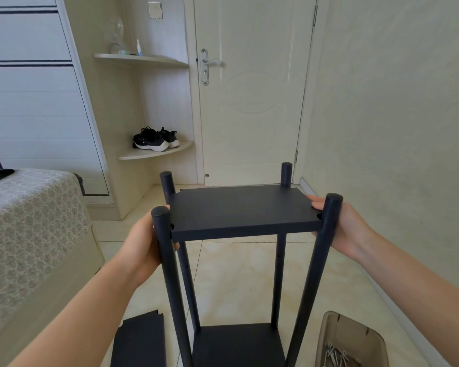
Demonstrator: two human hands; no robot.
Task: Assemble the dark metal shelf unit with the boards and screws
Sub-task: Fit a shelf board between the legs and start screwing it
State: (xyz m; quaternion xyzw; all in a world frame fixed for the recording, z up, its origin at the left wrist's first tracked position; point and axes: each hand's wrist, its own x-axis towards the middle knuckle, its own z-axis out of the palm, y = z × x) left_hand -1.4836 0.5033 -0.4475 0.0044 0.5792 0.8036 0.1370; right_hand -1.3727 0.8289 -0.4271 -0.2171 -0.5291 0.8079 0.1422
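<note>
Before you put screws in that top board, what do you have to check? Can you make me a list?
1. Top board sits between all four posts and looks level: ok.
2. Left hand grips its left edge and right hand grips its right edge, so it should not drop: ok.
3. Screws are ready in the tray on the floor: ok.
4. Holes in the posts line up with the board's edge: cannot tell.
5. Bottom board is screwed tight: cannot tell.
6. Spare board lies flat on the floor, beside the shelf unit: ok.
</note>
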